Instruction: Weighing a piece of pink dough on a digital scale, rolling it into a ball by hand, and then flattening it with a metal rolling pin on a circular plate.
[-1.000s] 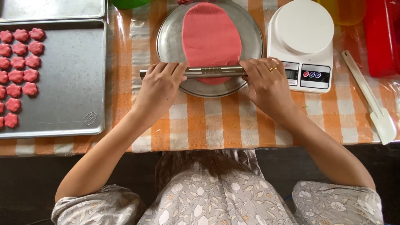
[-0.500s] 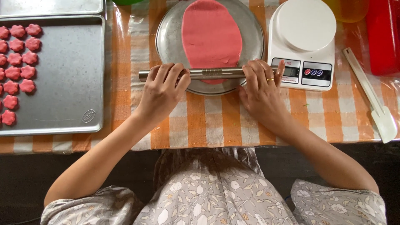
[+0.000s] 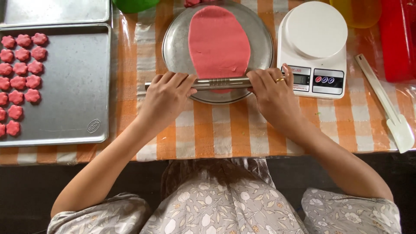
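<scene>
A flat oval of pink dough [image 3: 219, 41] lies on a round metal plate [image 3: 175, 43]. Across the near end of the dough rests a thin metal rolling pin [image 3: 221, 81], lying left to right. My left hand [image 3: 167, 97] presses on the pin's left part, fingers curled over it. My right hand [image 3: 275, 93], with a ring on one finger, covers the pin's right part. Both palms sit just in front of the plate's near rim.
A metal baking tray [image 3: 73, 86] at the left holds several pink flower-shaped pieces [image 3: 21, 65]. A white kitchen scale [image 3: 314, 47] stands right of the plate, a white spatula [image 3: 385, 106] beyond it, a red container [image 3: 398, 39] at the far right. An orange checked cloth [image 3: 216, 130] covers the table.
Both hands and the rolling pin have stayed at the dough's near end; the fingers shifted slightly forward over the pin. The view has drifted a little.
</scene>
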